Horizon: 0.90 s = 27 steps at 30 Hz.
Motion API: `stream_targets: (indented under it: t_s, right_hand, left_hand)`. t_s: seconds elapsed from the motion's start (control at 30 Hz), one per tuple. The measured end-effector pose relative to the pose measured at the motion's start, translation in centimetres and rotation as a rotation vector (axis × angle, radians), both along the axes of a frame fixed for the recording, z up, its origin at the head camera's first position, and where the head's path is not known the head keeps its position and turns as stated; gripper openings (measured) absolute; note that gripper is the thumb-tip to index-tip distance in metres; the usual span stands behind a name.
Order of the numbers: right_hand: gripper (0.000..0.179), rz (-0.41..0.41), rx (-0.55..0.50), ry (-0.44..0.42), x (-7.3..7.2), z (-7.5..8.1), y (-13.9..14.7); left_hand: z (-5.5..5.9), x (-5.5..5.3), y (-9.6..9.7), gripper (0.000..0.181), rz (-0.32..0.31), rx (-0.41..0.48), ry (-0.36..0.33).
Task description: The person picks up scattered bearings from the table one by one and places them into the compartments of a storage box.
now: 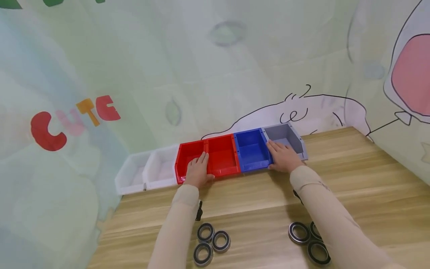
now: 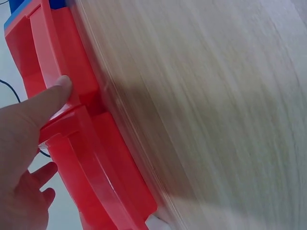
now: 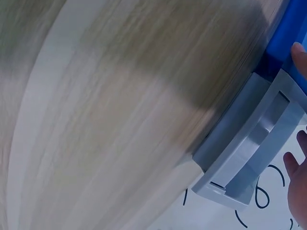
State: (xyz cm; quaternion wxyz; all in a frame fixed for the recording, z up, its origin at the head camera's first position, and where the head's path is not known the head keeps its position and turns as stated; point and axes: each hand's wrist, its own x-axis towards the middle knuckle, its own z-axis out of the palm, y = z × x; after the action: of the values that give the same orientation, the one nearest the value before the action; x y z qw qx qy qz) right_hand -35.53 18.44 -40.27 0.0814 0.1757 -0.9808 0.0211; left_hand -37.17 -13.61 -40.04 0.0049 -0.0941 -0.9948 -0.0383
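Preferably press lightly and evenly, keeping the bin row in line along the rear of the tabletop. Grip at left hand: loosely spread across the joint of the red bins, thumb on a front lip. At right hand: spread between blue bin and gray bin. Clamping force: cannot tell.

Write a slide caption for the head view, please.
Left hand touching red bins, right hand at blue bin and grey bin, bearings on the table.
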Motion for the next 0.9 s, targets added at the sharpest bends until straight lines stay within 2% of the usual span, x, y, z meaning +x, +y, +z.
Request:
stream_targets:
  t_s: [0.17, 0.37, 0.53, 0.9]
  right_hand:
    - [0.084, -0.010, 0.030, 0.052, 0.0, 0.3, -0.3]
    - [0.083, -0.035, 0.002, 0.011, 0.6, -0.2, -0.3]
    - [0.083, -0.050, -0.015, 0.022, 0.6, -0.5, 0.0]
    - [0.083, -0.039, -0.046, 0.015, 0.9, -0.6, -0.2]
  left_hand:
    - [0.5, 0.2, -0.1, 0.101, -0.005, 0.017, 0.028]
    - [0.1, 0.6, 0.0, 0.100, -0.017, 0.012, 0.012]
    - [0.2, 0.7, 0.3, 0.099, -0.027, -0.015, 0.029]
    - [0.3, 1.4, 0.3, 0.100, -0.003, 0.014, 0.015]
